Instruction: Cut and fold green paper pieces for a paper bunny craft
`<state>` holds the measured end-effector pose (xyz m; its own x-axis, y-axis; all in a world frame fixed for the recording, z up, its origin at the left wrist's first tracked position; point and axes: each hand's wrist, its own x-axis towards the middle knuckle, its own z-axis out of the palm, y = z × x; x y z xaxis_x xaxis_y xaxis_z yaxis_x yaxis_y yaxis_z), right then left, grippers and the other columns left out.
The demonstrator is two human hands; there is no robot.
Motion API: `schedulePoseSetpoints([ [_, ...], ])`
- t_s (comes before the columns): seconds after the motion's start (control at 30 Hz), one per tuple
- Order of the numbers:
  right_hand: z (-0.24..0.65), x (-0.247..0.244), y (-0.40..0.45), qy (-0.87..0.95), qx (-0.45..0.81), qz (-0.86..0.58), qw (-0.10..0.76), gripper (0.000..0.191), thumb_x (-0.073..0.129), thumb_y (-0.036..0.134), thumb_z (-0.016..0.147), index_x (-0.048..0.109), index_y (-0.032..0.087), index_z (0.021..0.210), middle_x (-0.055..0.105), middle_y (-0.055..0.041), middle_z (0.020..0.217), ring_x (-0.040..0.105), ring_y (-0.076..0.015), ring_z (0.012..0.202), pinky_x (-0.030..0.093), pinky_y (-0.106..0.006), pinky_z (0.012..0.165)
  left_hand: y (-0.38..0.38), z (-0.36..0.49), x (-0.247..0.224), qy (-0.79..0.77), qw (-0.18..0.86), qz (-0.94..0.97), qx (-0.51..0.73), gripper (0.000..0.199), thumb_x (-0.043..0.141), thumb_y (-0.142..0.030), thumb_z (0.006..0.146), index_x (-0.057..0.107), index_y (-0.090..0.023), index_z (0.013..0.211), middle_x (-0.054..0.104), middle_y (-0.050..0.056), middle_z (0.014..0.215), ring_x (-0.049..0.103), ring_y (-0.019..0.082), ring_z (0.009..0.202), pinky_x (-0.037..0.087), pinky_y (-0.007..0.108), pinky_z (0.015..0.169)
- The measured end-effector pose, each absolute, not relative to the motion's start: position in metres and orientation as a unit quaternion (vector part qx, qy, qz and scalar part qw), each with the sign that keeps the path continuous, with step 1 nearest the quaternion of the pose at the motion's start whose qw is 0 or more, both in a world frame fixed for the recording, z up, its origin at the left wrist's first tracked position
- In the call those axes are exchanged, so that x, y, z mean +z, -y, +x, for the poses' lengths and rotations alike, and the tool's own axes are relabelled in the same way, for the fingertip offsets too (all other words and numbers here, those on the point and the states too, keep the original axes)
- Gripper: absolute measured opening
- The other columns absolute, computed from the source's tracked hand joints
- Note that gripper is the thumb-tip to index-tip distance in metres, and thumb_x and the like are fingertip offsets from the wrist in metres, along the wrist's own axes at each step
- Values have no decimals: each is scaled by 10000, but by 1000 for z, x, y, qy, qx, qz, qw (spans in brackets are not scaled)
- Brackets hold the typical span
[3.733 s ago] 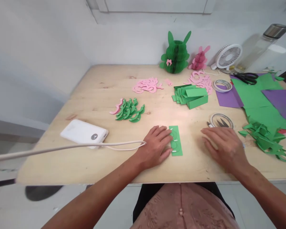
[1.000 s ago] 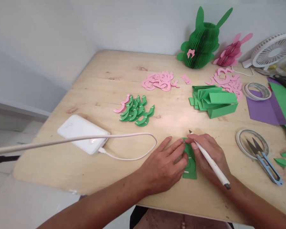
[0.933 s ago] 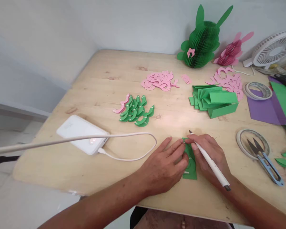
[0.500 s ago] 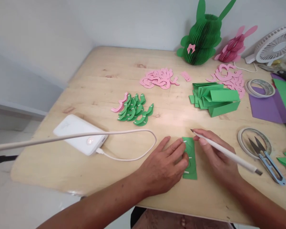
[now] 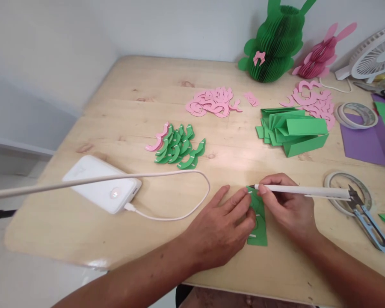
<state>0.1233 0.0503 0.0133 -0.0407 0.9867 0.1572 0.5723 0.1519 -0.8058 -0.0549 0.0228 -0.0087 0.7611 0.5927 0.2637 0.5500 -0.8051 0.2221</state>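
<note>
A green paper strip (image 5: 261,233) lies on the table, with a curved green cut-out marked by short white strips on top of it. My left hand (image 5: 226,226) rests over its left side, fingers extended and pressing the cut-out flat; part of it is hidden under them. In my right hand (image 5: 285,205) is a white pencil (image 5: 304,190), pinched near its dark point. The point touches or nearly touches the strip's top edge beside my left fingertips. Left of the strip sits a pile of green curved cut-outs (image 5: 179,145) with a few pink ones.
A white power bank (image 5: 99,182) with a cable lies left. Behind are pink cut-outs (image 5: 211,102), folded green paper (image 5: 295,128) and a green paper rabbit (image 5: 274,51). Blue-handled thread snips (image 5: 372,229) overlap a tape roll (image 5: 332,201) at right.
My right hand has brought the pencil's point left and down to the strip's top edge, and the pencil now lies nearly level. My left hand keeps its place. The view has shifted slightly.
</note>
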Motion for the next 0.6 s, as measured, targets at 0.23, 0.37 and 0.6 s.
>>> schedulePoseSetpoints([
  [0.23, 124, 15, -51, 700, 238, -590, 324, 89, 563, 222, 842, 572, 216, 754, 604, 42, 600, 524, -78, 474, 403, -173, 422, -22, -56, -8, -307, 69, 937, 152, 292, 433, -253, 925, 561, -128, 1156, 511, 160, 1335, 347, 286, 1357, 303, 523, 1093],
  [0.37, 125, 11, -51, 700, 244, -589, 322, 90, 555, 240, 851, 569, 217, 765, 615, 30, 636, 551, -90, 523, 427, -181, 458, -23, -56, -8, -307, 69, 937, 153, 290, 430, -248, 926, 563, -130, 1155, 514, 160, 1332, 351, 287, 1355, 305, 524, 1090],
  [0.6, 126, 10, -50, 696, 253, -597, 307, 92, 557, 273, 851, 580, 218, 781, 624, 22, 658, 552, -101, 531, 437, -204, 472, -22, -55, -9, -309, 68, 936, 152, 288, 425, -250, 925, 565, -128, 1146, 518, 162, 1328, 355, 289, 1352, 314, 525, 1085],
])
